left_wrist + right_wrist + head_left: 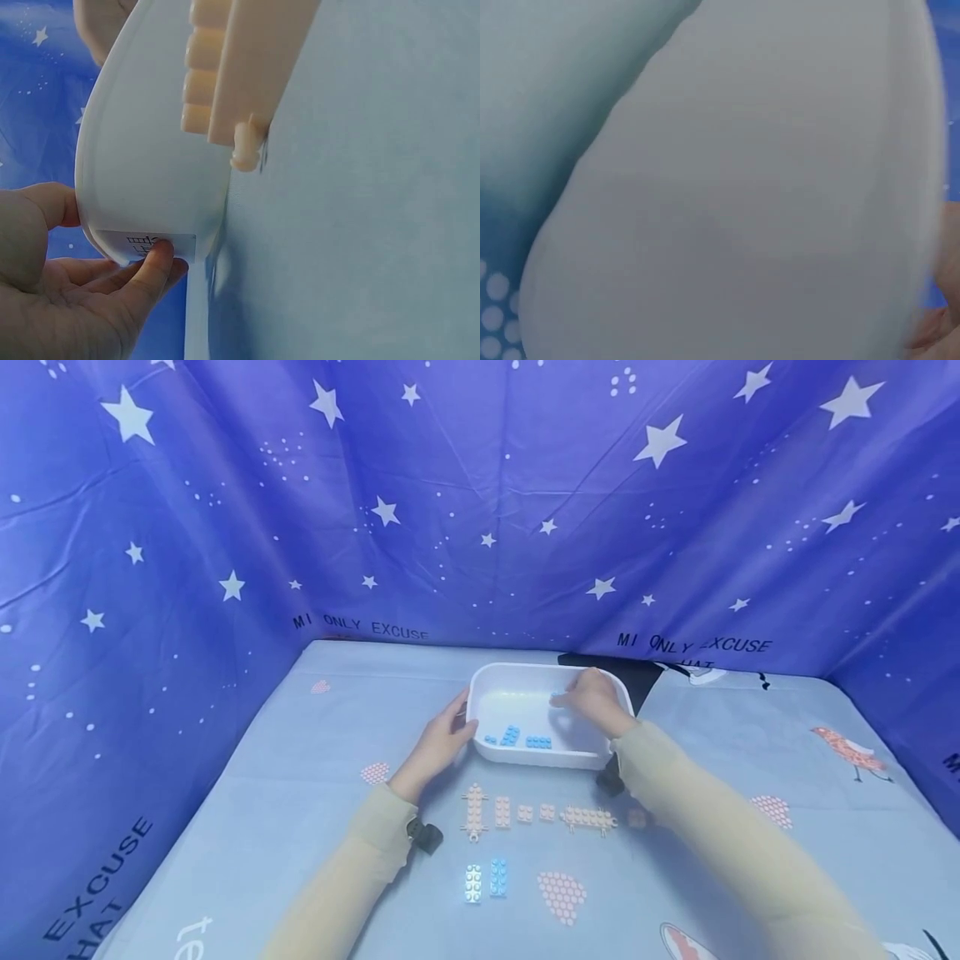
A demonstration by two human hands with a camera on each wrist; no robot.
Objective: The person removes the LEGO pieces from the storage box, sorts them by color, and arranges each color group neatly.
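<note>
A white plastic bin point(547, 758) stands on the cloth-covered table, with several light-blue building bricks point(538, 742) on its floor near the front wall. My left hand point(438, 742) holds the bin's left end; the left wrist view shows its fingers point(154, 274) against the outer wall over a printed label point(142, 244). Reaching over the front right rim, my right hand point(596, 700) is inside the bin and pinches a light-blue brick point(556, 699), mostly covered by the fingers. The bin's wall point(735, 180) fills most of the right wrist view.
In front of the bin lies a row of beige bricks point(502, 812), including long ones with side pegs point(588, 817). The right forearm partly covers the row's right end. Nearer are two light-blue bricks point(498, 877). A purple star-patterned curtain point(450, 527) hangs behind the table.
</note>
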